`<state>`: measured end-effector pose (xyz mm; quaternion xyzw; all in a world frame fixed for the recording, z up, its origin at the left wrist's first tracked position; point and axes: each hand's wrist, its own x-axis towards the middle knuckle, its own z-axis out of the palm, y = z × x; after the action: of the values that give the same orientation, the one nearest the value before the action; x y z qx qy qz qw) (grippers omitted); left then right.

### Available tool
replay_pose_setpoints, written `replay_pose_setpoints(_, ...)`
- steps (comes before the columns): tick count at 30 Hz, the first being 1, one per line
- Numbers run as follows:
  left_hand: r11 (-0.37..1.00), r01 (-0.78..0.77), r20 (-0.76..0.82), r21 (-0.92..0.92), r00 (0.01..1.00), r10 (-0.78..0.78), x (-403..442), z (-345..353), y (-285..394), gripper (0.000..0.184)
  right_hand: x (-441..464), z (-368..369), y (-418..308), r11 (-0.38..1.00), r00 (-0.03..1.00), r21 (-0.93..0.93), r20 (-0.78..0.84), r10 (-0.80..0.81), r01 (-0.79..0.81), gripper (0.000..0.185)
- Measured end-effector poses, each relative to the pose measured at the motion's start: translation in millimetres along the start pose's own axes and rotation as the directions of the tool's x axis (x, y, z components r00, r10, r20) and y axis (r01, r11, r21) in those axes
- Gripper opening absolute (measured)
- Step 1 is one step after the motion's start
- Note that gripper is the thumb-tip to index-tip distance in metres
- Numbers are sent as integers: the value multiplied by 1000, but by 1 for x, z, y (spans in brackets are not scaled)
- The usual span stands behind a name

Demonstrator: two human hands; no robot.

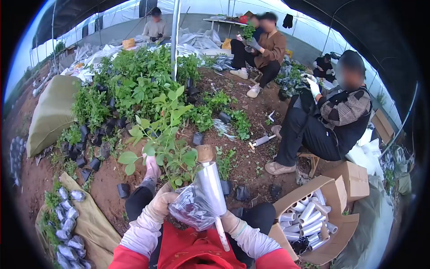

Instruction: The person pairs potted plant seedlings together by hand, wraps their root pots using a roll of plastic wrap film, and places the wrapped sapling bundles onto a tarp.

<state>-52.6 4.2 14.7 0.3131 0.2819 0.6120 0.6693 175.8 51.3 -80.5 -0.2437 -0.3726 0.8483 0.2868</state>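
My left hand (pixel 163 199), in a pale glove, is closed on the root end of a leafy seedling (pixel 163 134). Its dark root ball (pixel 190 208) has clear plastic film around it. The plant tilts up and away from my lap. Beside it my right hand (pixel 234 224), also gloved, is closed at the lower end of a stretch film roll (pixel 212 186); its fingers are partly hidden behind the roll. A brown core sticks out at the top of the roll and a pale handle at the bottom. Film runs between the roll and the root ball.
An open cardboard box (pixel 293 193) of film rolls stands at my right. Wrapped seedlings (pixel 67 224) lie on tan cloth (pixel 92 219) at left. Potted seedlings (pixel 134 80) crowd ahead around a metal pole (pixel 174 40). A seated co-worker (pixel 340 112) is at right; several others sit farther back.
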Motion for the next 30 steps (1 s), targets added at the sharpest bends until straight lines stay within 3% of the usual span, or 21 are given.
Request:
replay_pose_setpoints(2, 996, -14, 39, 90, 999, 11, 6, 1, 14, 64, -12, 22, -27, 995, 994, -37, -56, -90, 88, 58)
replay_pose_setpoints(4, 937, -65, 115, 344, 993, 27, 17, 4, 38, 63, -20, 40, -56, 973, 979, -163, -97, -181, 164, 60)
replay_pose_setpoints(6, 754, -75, -44, 652, 990, 136, 14, -4, 50, 63, -23, 43, -70, 929, 965, -298, -69, -253, 222, 63)
replay_pose_setpoints(7, 951, -114, 27, 289, 994, 111, 13, -7, 39, 63, -22, 36, -68, 870, 949, -399, 0, -315, 289, 63)
replay_pose_setpoints(8, 986, -118, 108, -117, 985, 131, 17, -4, 28, 63, -17, 31, -65, 791, 921, -487, 82, -381, 371, 64)
replay_pose_setpoints(9, 969, -242, 68, -50, 967, 245, 11, 27, 27, 66, -15, 36, -65, 654, 889, -638, 112, -444, 407, 64)
replay_pose_setpoints(10, 955, -295, 36, 43, 955, 293, 12, 32, 15, 70, -15, 44, -65, 487, 853, -763, 156, -498, 424, 63)
replay_pose_setpoints(11, 953, -301, 0, 23, 954, 301, 15, 33, 9, 69, -16, 49, -64, 298, 817, -857, 213, -537, 419, 62)
replay_pose_setpoints(12, 951, -309, -37, 2, 950, 309, 17, 32, 6, 69, -18, 48, -60, 348, 815, -838, 180, -550, 420, 61)
replay_pose_setpoints(14, 908, -356, 52, 223, 934, 353, 17, 20, 2, 64, -22, 46, -53, 443, 810, -792, 107, -577, 420, 58)
replay_pose_setpoints(15, 883, -385, 40, 269, 920, 389, 18, 17, -2, 61, -28, 55, -54, 552, 855, -778, -37, -517, 300, 53)
replay_pose_setpoints(18, 836, -442, -63, 326, 872, 485, 24, 20, -12, 56, -32, 60, -47, 361, 761, -910, -85, -643, 204, 50)
replay_pose_setpoints(19, 830, -436, -82, 348, 868, 490, 24, 21, -14, 55, -28, 46, -29, 335, 789, -929, -88, -609, 155, 50)
replay_pose_setpoints(20, 824, -429, -100, 369, 863, 495, 24, 23, -15, 54, -26, 35, -16, 258, 715, -925, 21, -699, 279, 52)
replay_pose_setpoints(22, 901, -368, -198, 231, 889, 413, 23, 25, -19, 52, -35, 38, -30, 667, 815, -663, -149, -561, 339, 53)
replay_pose_setpoints(24, 938, -320, -138, 130, 931, 337, 11, 35, -13, 50, -40, 50, -51, 778, 834, -557, -249, -491, 292, 58)
replay_pose_setpoints(26, 965, -219, -60, -143, 975, 212, 10, 46, -2, 49, -36, 18, -51, 875, 942, -425, -127, -311, 232, 56)
replay_pose_setpoints(28, 936, -310, 25, -165, 948, 318, 17, 41, -13, 53, -27, 9, -28, 996, 982, -50, -171, -86, 78, 72)
replay_pose_setpoints(30, 926, -314, 155, -210, 924, 348, 20, 40, -12, 56, -26, 19, -20, 983, 980, 59, -102, -169, 175, 74)
